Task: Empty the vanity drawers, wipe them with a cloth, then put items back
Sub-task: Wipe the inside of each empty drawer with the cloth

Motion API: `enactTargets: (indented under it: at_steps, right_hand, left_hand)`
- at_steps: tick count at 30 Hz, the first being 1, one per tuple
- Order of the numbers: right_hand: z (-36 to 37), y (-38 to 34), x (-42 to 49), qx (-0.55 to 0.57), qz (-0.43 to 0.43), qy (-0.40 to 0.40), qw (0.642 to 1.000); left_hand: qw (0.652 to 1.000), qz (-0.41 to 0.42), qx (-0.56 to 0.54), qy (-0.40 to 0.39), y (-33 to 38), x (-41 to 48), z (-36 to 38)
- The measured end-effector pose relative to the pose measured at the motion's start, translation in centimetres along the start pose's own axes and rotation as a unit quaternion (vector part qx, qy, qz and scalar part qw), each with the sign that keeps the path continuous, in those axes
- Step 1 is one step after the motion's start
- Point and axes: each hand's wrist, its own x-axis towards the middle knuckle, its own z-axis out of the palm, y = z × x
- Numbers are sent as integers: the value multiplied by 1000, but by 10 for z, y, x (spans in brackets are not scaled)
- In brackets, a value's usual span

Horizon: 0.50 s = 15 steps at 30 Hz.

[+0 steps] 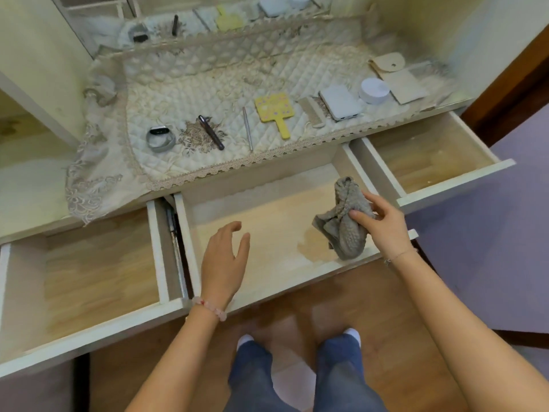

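Hard-to-see stuff first: the narrow gap (173, 230) just left of the left hand (224, 257) has something dark and shiny in it, could be a rail, can't tell. The mirror (208, 13) up top is cut off by the frame edge and only shows blurry reflections. The right hand's palm is hidden behind the cloth, and I can't tell whether the left hand touches the drawer floor.

The right hand (383, 224) grips a bunched grey cloth (346, 221), fingers curled over it, at the near right corner of the middle drawer (267, 221). A darker patch (312, 245) sits on the drawer floor just left of the cloth. The left hand is over the same drawer, fingers loose and spread, holding nothing.

The left drawer (98, 272), out past the left hand, and the right drawer (430, 156), beyond the right hand, are both pulled open with bare wood floors.

Everything else sits on the bench (208, 84) beyond both hands: a wrist band (160, 138), a dark pen (211, 132), a silver stick (247, 129), a yellow hand mirror (274, 111), a comb (312, 114), a white box (340, 104), a round jar (374, 90) and a beige pouch (398, 75).
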Motion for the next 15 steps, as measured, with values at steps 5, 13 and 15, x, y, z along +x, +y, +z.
enactTargets:
  at_steps: [5, 13, 15]
  right_hand:
    - [-74, 0, 11, 21, -31, 14, 999]
    - [-184, 17, 28, -1, -58, 3, 998]
    - [-201, 20, 35, 2, -53, 9, 999]
  left_hand:
    - [1000, 5, -5, 9, 63, -11, 51]
    - [999, 4, -35, 4, 140, -28, 147]
    - [999, 7, -38, 1, 153, -26, 162]
